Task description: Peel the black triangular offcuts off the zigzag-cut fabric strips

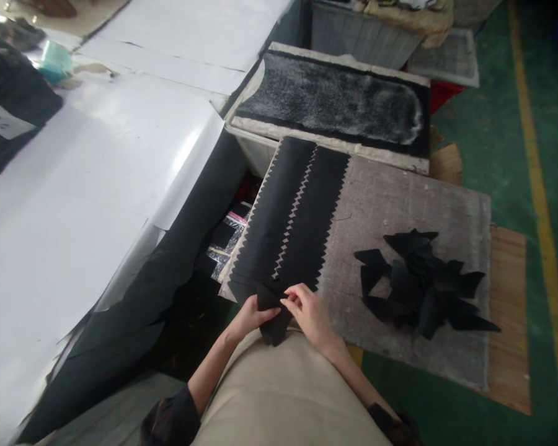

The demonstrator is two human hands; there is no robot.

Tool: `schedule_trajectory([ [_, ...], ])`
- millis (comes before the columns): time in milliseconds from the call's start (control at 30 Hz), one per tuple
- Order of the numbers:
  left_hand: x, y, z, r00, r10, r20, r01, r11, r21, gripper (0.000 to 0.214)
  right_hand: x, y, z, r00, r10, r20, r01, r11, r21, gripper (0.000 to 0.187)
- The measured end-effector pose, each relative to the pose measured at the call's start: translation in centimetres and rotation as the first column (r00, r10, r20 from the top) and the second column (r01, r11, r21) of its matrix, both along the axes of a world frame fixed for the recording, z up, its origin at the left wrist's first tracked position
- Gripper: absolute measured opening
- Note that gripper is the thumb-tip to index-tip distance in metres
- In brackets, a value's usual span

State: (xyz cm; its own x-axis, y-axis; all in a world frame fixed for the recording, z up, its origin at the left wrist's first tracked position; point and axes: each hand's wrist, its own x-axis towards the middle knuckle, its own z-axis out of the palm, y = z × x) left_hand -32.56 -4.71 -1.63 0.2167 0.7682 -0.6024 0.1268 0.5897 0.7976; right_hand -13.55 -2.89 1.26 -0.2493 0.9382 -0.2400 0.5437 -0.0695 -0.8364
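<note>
My left hand point(253, 317) is closed on a small black fabric piece point(270, 298), thumb lying across its front. My right hand point(307, 311) pinches at the right edge of the same piece with thumb and forefinger; its other fingers are curled. The piece is held in front of my body, over the near edge of the grey board point(376, 198). Just beyond my hands, two rows of overlapping black fabric pieces point(270, 210) lie on the board, their pointed edges making zigzag borders. To the right sits a loose heap of black fabric pieces point(421, 279).
A white-covered table point(121, 167) runs along the left, with a dark bundle point(13, 111) on it. Behind the board, a black fuzzy-topped panel point(335, 96) rests on a bin. Plywood point(509, 310) juts out at right above the green floor point(493, 142).
</note>
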Motion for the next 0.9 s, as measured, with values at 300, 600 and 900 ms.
schedule_trajectory([
  [300, 0.8, -0.5, -0.8, 1.0, -0.029, 0.003, 0.029, 1.0, 0.005, 0.027, -2.2, -0.1, -0.3, 0.996, -0.06, -0.061, 0.057, 0.997, -0.052, 0.019],
  [600, 0.7, -1.0, -0.3, 0.998, 0.045, 0.043, -0.042, 0.997, -0.064, 0.039, -0.8, -0.3, -1.3, 0.845, -0.41, -0.344, 0.312, 0.9, -0.306, 0.029],
  [900, 0.2, -1.2, 0.4, 0.972, 0.186, 0.143, -0.169, 0.978, -0.124, 0.044, 0.2, -1.4, -3.2, 0.787, -0.443, -0.429, 0.267, 0.872, -0.41, 0.033],
])
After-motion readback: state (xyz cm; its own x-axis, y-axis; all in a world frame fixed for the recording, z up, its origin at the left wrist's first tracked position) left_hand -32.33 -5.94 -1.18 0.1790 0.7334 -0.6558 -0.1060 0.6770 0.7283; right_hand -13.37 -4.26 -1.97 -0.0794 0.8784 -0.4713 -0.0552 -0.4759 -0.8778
